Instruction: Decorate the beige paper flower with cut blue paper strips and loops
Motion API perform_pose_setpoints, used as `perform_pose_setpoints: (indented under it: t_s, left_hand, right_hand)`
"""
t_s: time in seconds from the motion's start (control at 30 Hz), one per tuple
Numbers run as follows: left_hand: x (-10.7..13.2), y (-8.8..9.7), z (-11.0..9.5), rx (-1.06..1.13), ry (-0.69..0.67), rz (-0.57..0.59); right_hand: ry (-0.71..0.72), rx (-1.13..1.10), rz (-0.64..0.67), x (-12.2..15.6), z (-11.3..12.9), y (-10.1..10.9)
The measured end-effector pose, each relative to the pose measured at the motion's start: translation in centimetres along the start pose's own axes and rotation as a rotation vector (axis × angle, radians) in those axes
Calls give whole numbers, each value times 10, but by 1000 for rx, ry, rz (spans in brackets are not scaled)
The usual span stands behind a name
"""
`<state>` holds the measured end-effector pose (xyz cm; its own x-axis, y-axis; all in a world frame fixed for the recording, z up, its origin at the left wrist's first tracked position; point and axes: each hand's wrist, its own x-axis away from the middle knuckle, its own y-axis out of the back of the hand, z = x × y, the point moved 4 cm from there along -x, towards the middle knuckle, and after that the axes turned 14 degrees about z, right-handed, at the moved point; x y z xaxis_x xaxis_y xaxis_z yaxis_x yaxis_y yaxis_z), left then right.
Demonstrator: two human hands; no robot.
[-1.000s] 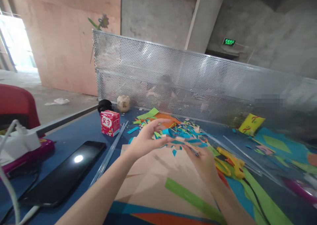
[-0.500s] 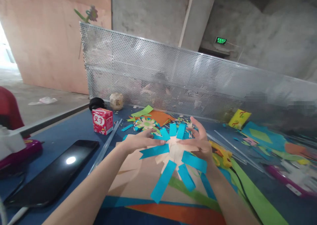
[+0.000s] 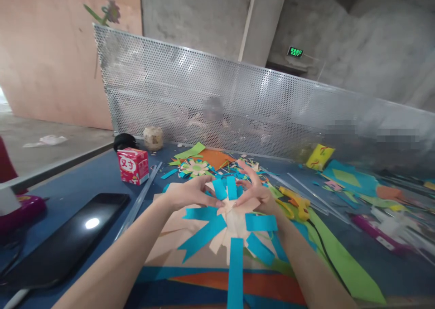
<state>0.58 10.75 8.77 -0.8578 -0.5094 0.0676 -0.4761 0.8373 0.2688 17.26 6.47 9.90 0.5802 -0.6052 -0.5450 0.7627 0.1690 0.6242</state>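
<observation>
A paper flower [image 3: 235, 223] with cream petals and long blue strips spread around its centre is between my two hands, above a stack of cream, blue and orange sheets. My left hand [image 3: 190, 193] pinches its far left side, thumb near the centre. From the right, my right hand [image 3: 256, 193] grips it with thumb and fingers, while one finger points up. One blue strip [image 3: 236, 272] hangs toward me from the near edge. Beyond my hands lies another flower [image 3: 195, 167] in cream, green and blue. A yellow glue gun [image 3: 299, 203] lies right of my right hand.
A black phone [image 3: 68, 236] and a red box [image 3: 133, 166] are on the left, beside clear sticks [image 3: 139, 200]. Paper scraps [image 3: 217, 157] litter the table's back. Green paper [image 3: 350, 259] and a cord lie right. A perforated metal screen [image 3: 190, 91] stands behind, with a person beyond it.
The flower has turned in my hands, and its blue strips point in different directions, one now straight toward me. Both hands keep their hold. The camera view has shifted slightly right.
</observation>
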Motion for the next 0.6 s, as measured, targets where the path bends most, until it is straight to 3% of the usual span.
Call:
perform_pose_setpoints:
  t_s: [0.07, 0.17, 0.23, 0.3, 0.33, 0.37, 0.4, 0.43, 0.5, 0.6]
  left_hand:
    - [-1, -3, 3, 65, 18, 16]
    - [-2, -5, -1, 150, -71, 22]
    - [-1, -2, -4, 219, -151, -42]
    - [1, 6, -4, 280, -190, -158]
    - [2, 10, -3, 308, -193, -225]
    - [3, 14, -1, 338, -190, -287]
    - [3, 17, 0, 375, -193, -339]
    - [3, 20, 2, 417, -204, -374]
    - [1, 22, 3, 505, -243, -408]
    - [-1, 22, 2, 592, -306, -455]
  right_hand:
    - [-3, -28, -11, -1, 2, -3]
    - [-11, -49, -56, -2, 4, 0]
    - [-20, -47, -113, 0, 5, 12]
    - [-131, 58, -225, 8, 3, 35]
    - [-272, 189, -284, 16, -1, 48]
    - [-488, 397, -314, 25, -6, 61]
    - [-819, 617, -300, 38, -14, 74]
    - [-990, 674, -307, 51, -19, 85]
    - [-1249, 734, -312, 76, -29, 99]
    - [-1497, 742, -255, 102, -45, 103]
